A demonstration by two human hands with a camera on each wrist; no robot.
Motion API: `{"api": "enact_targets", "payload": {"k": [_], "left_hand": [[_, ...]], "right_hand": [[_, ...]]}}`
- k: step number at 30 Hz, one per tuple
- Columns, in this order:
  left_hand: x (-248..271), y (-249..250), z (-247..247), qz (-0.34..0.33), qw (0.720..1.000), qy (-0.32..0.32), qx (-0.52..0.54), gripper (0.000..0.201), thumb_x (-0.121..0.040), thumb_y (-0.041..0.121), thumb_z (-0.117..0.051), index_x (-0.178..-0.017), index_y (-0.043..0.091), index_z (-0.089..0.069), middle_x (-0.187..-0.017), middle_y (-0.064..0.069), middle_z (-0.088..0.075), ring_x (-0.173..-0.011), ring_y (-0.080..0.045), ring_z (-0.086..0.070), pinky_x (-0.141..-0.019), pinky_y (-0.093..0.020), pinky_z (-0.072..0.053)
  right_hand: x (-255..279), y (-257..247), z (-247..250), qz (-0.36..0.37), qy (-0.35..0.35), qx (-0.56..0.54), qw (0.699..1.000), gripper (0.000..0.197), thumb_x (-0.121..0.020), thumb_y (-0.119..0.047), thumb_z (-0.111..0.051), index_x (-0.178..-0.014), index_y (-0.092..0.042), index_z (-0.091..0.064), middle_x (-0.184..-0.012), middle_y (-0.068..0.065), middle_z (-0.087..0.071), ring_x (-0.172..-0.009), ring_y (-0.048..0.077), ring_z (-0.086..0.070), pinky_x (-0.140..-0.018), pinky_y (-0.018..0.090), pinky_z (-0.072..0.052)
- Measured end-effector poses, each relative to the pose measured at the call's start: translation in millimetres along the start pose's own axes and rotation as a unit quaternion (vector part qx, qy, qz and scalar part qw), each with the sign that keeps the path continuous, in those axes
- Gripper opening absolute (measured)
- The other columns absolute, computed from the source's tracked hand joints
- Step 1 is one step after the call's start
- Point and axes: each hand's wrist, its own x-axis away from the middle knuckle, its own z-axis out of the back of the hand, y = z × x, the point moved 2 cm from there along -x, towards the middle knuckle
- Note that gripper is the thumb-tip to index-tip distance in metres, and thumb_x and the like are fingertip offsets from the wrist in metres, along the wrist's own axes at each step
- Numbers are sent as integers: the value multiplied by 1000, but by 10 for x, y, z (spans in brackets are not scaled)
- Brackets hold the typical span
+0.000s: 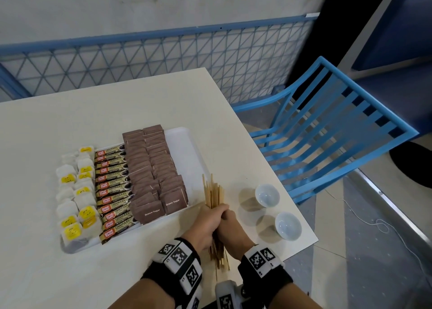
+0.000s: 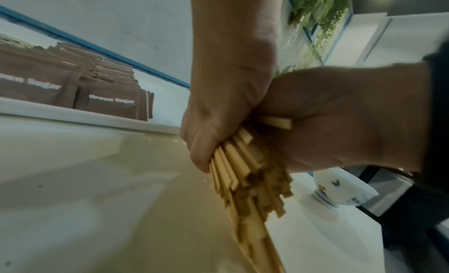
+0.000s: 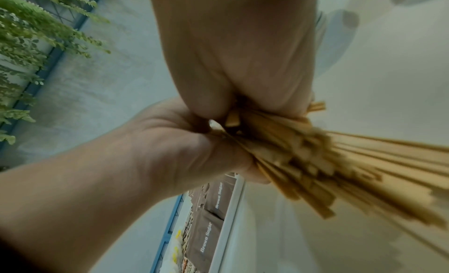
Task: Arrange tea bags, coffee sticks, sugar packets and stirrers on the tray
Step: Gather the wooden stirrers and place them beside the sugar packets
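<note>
A bundle of wooden stirrers (image 1: 214, 193) is gripped by both hands just off the white tray's (image 1: 184, 145) right front corner. My left hand (image 1: 209, 222) wraps the bundle from the left; my right hand (image 1: 230, 224) clasps it from the right. Stick ends fan out below the fists (image 2: 250, 181) (image 3: 316, 162). On the tray lie rows of white tea bags with yellow tags (image 1: 74, 191), coffee sticks (image 1: 112, 191) and brown sugar packets (image 1: 152, 168) (image 2: 109, 100) (image 3: 206, 237). The tray's right strip is bare.
Two small white cups (image 1: 267, 195) (image 1: 288, 225) stand on the cream table (image 1: 70, 121) right of my hands, near its right edge. A blue slatted chair (image 1: 327, 140) stands beyond that edge. A blue mesh fence (image 1: 163, 58) runs behind the table.
</note>
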Motion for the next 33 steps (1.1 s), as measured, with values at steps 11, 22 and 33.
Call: {"api": "enact_targets", "payload": {"k": [11,22,33], "left_hand": [[101,238,314,-29,986,-9,164,21,-80,22,-72,-90,4,-69,-81,-11,-68,-81,-25,-65,-69,-33,-51],[253,398,433,-129,975,37,178,37,-81,12,-64,-44,15,-66,-53,0,-61,-57,-22,-56,-55,-28,-41],[460,623,667,-213,947,82,226,12,-89,15,-59,-86,4,-62,-76,-8,-68,-72,-24,-63,-65,-33,-51]], "right_hand": [[155,-97,243,213,14,-339,916,26,-91,-13,-57,-115,-19,-49,-118,3,-62,-108,11,-59,-94,27,-49],[322,-221,393,291,113,-289,905,15,-77,-8,-73,-83,-15,-62,-87,-5,-71,-76,8,-69,-66,23,-56],[535,-353,638,424,262,-199,844,15,-83,-34,-64,-75,-38,-52,-70,-11,-58,-72,9,-53,-61,11,-39]]}}
